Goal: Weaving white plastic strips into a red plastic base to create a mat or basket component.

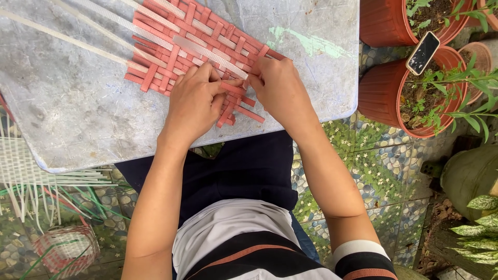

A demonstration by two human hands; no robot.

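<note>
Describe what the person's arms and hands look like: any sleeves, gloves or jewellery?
Both hands, the left hand and the right hand, are bare, with no gloves, rings or watch visible. The forearms are uncovered. Only the right arm shows a short sleeve: dark with a white band and a reddish stripe.

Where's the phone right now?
In the head view the phone is at the upper right, propped on the rim of a terracotta plant pot beside the table, to the right of the right hand.
</note>
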